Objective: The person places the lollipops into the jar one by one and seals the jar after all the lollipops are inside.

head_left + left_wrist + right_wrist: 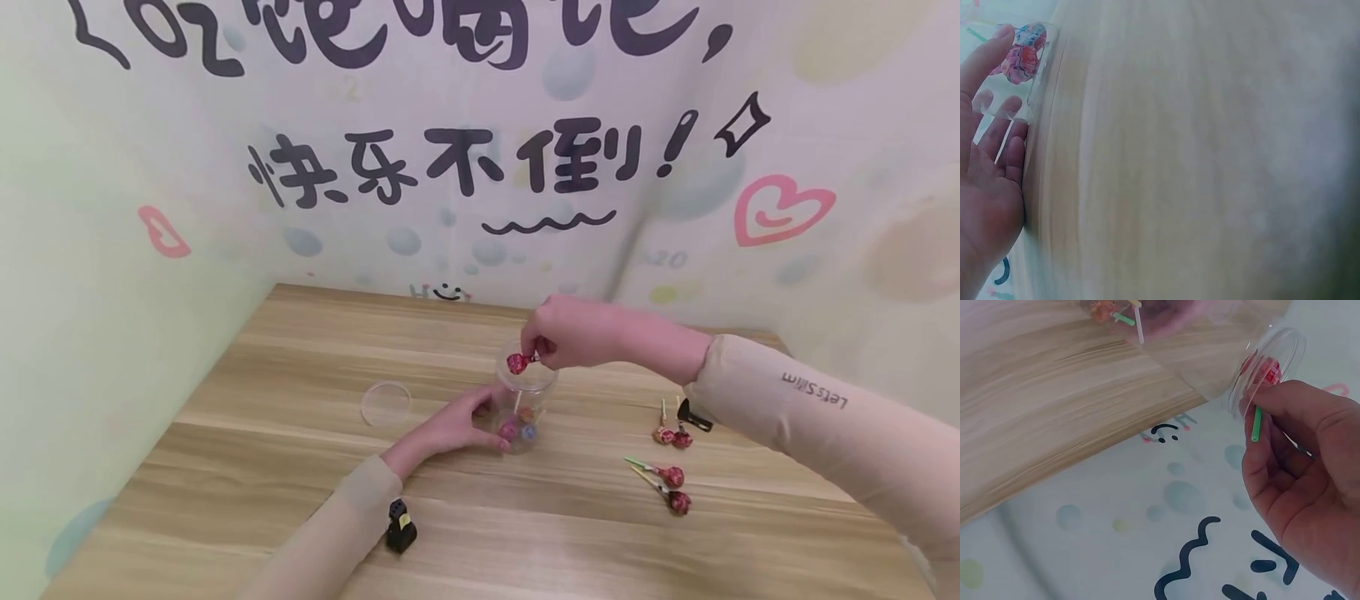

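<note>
A clear plastic jar (534, 400) stands upright on the table with several wrapped lollipops (517, 427) at its bottom. My left hand (453, 423) holds the jar low on its near left side, thumb in front and fingers behind. In the left wrist view the thumb and fingers (1007, 112) show round the jar's base. Between thumb and fingertips my right hand (573, 332) pinches a red-wrapped lollipop (517, 363) right at the jar's open mouth. Its green stick (1257, 424) pokes out below the thumb in the right wrist view.
A round clear lid (386, 404) lies left of the jar. To the right lie two lollipops (671, 477) side by side and two more (663, 435) near the right wrist's black strap (696, 415). A printed wall sheet (450, 242) hangs behind the wooden table (300, 350).
</note>
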The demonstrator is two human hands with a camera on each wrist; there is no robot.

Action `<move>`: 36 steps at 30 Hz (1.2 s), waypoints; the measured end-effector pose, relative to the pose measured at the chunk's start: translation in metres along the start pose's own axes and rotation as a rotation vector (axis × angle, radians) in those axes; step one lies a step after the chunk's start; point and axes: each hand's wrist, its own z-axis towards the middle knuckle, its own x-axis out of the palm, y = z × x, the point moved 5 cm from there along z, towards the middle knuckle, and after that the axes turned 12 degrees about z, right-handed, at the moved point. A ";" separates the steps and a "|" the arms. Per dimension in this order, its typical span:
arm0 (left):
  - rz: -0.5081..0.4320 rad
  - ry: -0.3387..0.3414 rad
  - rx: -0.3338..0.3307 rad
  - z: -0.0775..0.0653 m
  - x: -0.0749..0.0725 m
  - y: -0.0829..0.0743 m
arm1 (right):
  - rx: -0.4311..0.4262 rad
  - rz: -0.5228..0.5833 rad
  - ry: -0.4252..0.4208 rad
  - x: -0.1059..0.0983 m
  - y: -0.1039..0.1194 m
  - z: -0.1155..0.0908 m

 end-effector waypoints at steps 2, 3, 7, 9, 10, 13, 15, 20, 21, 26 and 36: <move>-0.003 0.002 -0.001 0.000 0.000 0.000 | 0.001 0.018 0.011 0.002 0.000 0.000; -0.005 0.002 0.000 0.000 0.000 0.000 | -0.001 0.027 0.012 0.003 0.000 0.001; 0.000 0.002 0.006 0.000 0.000 0.000 | -0.007 0.053 0.021 0.005 0.001 0.003; -0.003 0.002 0.009 0.000 0.000 0.000 | -0.013 0.062 0.026 0.006 0.002 0.005; -0.006 0.004 0.013 0.001 0.001 0.000 | -0.011 0.069 0.029 0.007 0.002 0.005; -0.008 0.005 0.013 0.000 0.001 0.001 | -0.017 0.098 0.032 0.010 0.002 0.007; -0.009 0.007 0.006 0.000 0.002 0.001 | -0.014 0.108 0.026 0.011 0.002 0.007; -0.025 0.007 -0.006 0.000 0.002 0.000 | -0.013 0.099 0.001 0.011 0.002 0.008; -0.031 0.009 -0.005 0.001 0.002 0.000 | -0.012 0.096 -0.003 0.011 0.002 0.008; -0.029 0.015 -0.016 0.000 0.001 -0.001 | -0.010 0.078 -0.011 0.010 0.001 0.009; -0.024 0.020 0.003 0.000 0.002 -0.001 | -0.013 0.081 -0.009 0.007 0.001 0.007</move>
